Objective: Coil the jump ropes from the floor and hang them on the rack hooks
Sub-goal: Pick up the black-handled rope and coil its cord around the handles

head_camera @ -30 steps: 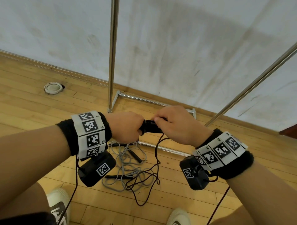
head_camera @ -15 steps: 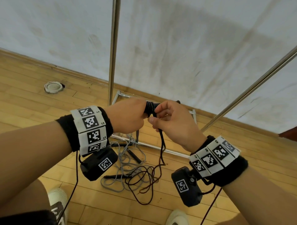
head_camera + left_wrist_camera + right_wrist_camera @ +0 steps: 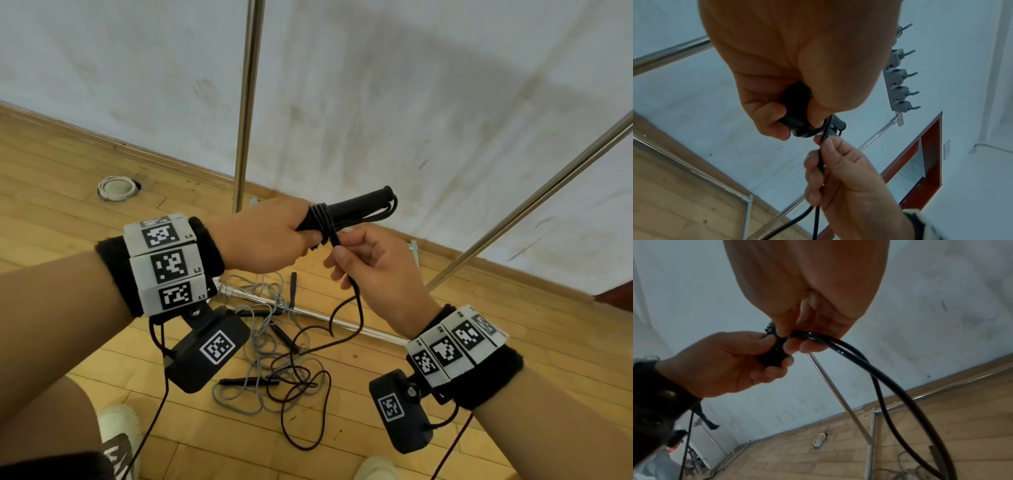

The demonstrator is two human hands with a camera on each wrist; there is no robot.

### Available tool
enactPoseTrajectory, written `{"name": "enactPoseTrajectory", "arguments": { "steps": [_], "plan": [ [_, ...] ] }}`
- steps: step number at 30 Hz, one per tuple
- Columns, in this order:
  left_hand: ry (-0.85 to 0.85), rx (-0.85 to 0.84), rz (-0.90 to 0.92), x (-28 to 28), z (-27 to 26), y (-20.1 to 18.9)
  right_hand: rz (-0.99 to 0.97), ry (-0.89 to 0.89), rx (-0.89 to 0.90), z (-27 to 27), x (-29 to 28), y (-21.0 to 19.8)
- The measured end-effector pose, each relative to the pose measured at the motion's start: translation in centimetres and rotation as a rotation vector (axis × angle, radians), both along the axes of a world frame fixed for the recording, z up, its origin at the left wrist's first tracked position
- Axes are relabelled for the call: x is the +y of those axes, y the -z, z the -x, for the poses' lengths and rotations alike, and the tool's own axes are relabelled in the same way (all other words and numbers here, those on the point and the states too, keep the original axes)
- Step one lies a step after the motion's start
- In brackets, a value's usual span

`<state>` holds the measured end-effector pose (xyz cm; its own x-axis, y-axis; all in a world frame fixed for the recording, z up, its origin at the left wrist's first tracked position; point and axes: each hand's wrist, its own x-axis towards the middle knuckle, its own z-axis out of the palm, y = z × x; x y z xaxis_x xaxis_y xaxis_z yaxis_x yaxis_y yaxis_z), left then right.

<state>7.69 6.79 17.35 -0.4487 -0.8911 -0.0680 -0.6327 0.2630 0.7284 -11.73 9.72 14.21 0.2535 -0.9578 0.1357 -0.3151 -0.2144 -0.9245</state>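
Note:
My left hand [image 3: 308,236] grips the black jump rope handles [image 3: 352,205], which point right and slightly up in the head view. Several turns of black cord [image 3: 320,219] circle the handles next to my fist. Just below them my right hand [image 3: 337,250] pinches the black cord [image 3: 356,308]; in the right wrist view, two strands of cord [image 3: 859,356] run from its fingers down to the floor. The slack lies in loose loops [image 3: 298,394] on the wood floor. A grey jump rope [image 3: 260,342] with black handles lies tangled beside it. A grey rail of hooks [image 3: 898,78] shows in the left wrist view.
The steel rack's upright pole [image 3: 246,102] rises behind my hands, a slanted pole [image 3: 531,205] runs at right, and its base bar [image 3: 342,322] lies on the floor. A round white floor fitting [image 3: 116,188] sits at left. My shoes [image 3: 120,428] are at the bottom edge.
Both hands have risen. The handles now stick out to the right of my left fist, and my right hand has dropped below them, pinching the cord.

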Motion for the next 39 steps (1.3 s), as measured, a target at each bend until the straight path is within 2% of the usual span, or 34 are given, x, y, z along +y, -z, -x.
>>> {"name": "enactPoseTrajectory", "arguments": {
  "steps": [6,12,16,21,25,26,30,34,37,39],
  "plan": [
    [0.093,0.132,-0.07,0.7,-0.2,-0.4,0.014,-0.026,0.031,1.3,0.3,0.5],
    [0.196,0.124,-0.126,1.4,-0.4,-0.9,0.027,-0.119,0.074,2.2,0.6,1.1],
    [0.231,0.134,-0.186,1.8,-0.8,-1.3,-0.001,-0.124,0.232,3.2,0.4,1.2],
    [0.335,0.078,-0.205,2.9,-0.6,-1.3,0.044,-0.296,0.471,3.9,0.0,1.2],
    [0.401,-0.018,-0.253,3.5,-0.3,-0.9,-0.27,-0.305,0.561,4.9,-0.7,1.8],
    [0.421,-0.045,-0.26,3.6,-0.2,-0.8,-0.288,-0.303,0.627,5.2,-0.9,2.0],
    [0.483,-0.227,-0.235,4.2,0.5,-0.1,-0.095,-0.419,0.861,4.5,-1.4,1.1],
    [0.488,-0.497,-0.138,4.6,1.2,1.0,-0.061,-0.436,0.826,4.0,-1.9,0.9],
    [0.486,-0.563,-0.148,4.5,1.6,1.7,-0.088,-0.426,0.773,3.2,-1.9,0.6],
    [0.442,-0.58,-0.15,4.3,1.7,2.1,-0.156,-0.354,0.694,2.5,-1.9,0.1]
  ]
}}
